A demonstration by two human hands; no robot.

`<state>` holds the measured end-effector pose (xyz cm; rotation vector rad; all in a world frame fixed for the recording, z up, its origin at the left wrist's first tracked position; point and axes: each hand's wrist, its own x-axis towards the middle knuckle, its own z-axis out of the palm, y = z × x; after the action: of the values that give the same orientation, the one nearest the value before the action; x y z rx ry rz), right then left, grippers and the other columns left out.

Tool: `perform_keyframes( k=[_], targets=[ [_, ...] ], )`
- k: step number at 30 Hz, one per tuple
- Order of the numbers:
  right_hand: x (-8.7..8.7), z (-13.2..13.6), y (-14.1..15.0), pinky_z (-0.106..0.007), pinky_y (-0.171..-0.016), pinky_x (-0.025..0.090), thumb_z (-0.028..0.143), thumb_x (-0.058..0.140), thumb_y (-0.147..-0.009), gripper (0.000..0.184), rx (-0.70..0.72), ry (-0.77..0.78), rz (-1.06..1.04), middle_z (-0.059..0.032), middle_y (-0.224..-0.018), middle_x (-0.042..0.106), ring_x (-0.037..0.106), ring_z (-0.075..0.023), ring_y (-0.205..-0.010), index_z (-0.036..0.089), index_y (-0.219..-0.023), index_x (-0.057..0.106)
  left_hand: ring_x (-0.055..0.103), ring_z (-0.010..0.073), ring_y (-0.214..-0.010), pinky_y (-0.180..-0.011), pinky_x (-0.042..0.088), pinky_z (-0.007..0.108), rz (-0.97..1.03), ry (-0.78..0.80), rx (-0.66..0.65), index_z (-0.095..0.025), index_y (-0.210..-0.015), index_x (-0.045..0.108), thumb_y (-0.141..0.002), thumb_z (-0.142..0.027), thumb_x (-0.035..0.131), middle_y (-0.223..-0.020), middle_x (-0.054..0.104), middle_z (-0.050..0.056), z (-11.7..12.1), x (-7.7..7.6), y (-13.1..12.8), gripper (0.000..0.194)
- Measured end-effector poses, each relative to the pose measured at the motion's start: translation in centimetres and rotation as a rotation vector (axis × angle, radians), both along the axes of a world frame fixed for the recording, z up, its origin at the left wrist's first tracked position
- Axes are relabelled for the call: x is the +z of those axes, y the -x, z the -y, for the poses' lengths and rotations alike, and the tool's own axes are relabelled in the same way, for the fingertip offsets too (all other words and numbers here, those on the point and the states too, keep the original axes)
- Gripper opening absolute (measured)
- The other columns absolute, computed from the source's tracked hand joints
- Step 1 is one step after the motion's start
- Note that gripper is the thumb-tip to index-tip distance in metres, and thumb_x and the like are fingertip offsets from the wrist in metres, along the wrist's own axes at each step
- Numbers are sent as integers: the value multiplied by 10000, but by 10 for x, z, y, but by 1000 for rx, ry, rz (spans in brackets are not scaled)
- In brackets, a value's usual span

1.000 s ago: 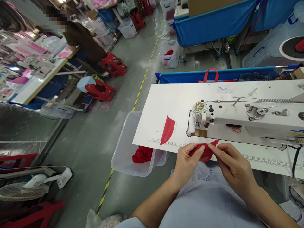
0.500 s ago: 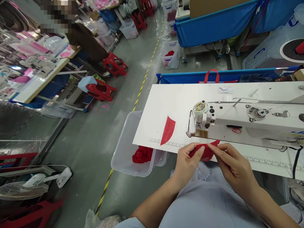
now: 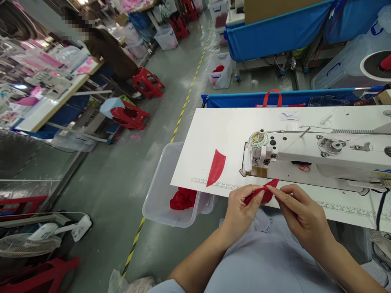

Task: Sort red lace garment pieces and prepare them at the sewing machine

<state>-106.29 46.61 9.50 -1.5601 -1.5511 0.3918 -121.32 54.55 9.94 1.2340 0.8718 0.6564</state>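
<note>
A piece of red fabric (image 3: 268,196) is held at the front edge of the white sewing table (image 3: 198,134). My left hand (image 3: 242,205) grips its left part between thumb and fingers. With thumb and forefinger, my right hand (image 3: 297,209) pinches the fabric's right side. Just beyond both hands stands the sewing machine (image 3: 305,152), its needle area to the upper left of the fabric. Another red fabric piece (image 3: 216,167), curved on one side, lies flat on the table to the left, across the printed ruler.
Below the table's left end, a clear plastic bin (image 3: 152,199) holds crumpled red fabric (image 3: 183,198). A blue cloth trough (image 3: 238,100) runs behind the table. Yellow-black tape (image 3: 183,108) marks the floor. A person (image 3: 113,53) stands at another table, near red stools (image 3: 148,83).
The red fabric between my hands has been folded or bunched smaller, and its upper tip has shifted slightly left. My fingers have moved a little; the piece on the table lies unmoved.
</note>
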Motion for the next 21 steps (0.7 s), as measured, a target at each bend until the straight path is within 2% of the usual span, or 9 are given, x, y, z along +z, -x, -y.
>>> perform_keyframes(
  k=[4,7,15,21],
  targets=[
    [2,-4,6,-218,-533,506,103,508,-945,410,4,36,-248,-33,-846,620,602,-131,-673,322,-1244,682,690,172,-737,-741,606,312,76,198,21,-157,-915,758,-858,-401,666,-798,732,52,0,1,-1,267],
    [2,-5,6,-217,-538,512,101,506,-947,416,20,52,-311,-31,-854,620,603,-130,-680,334,-1242,682,694,183,-782,-767,611,327,93,248,44,-153,-899,758,-827,-423,696,-828,740,57,1,0,-2,285],
    [1,1,-3,-182,-540,500,28,457,-923,553,59,-24,39,-37,-907,612,590,-95,-654,326,-1375,572,677,186,-764,-774,595,338,43,228,47,-132,-905,748,-836,-429,682,-815,727,65,2,-2,0,312],
    [0,4,-2,-193,-530,496,50,460,-933,498,39,7,116,-48,-899,605,575,-96,-635,296,-1342,602,686,198,-792,-769,591,327,6,116,26,-145,-929,755,-869,-425,642,-844,744,74,4,-1,0,307]
  ],
)
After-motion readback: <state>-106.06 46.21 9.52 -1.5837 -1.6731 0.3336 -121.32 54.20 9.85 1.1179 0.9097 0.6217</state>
